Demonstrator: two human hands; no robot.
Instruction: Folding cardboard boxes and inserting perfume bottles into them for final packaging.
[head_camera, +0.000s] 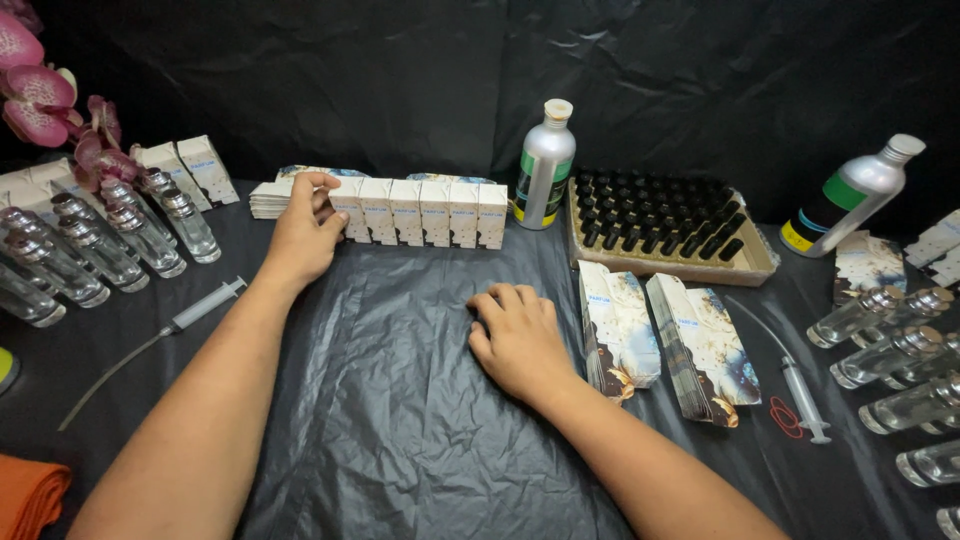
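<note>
My left hand (303, 232) reaches to the far left end of a row of several small white upright boxes (422, 212), its fingers and thumb touching the leftmost box (347, 205). My right hand (518, 338) rests palm down on the black plastic sheet (400, 400), fingers curled, holding nothing. Just right of it lie two stacks of flat, unfolded patterned cartons (668, 335).
A tray of black caps (662, 225) and two silver bottles (543, 165) (850, 195) stand at the back. Clear glass bottles lie in groups at left (90, 245) and right (900, 370). Syringes with tubing (200, 310) (803, 385), pink orchids (50, 100), an orange cloth (30, 495).
</note>
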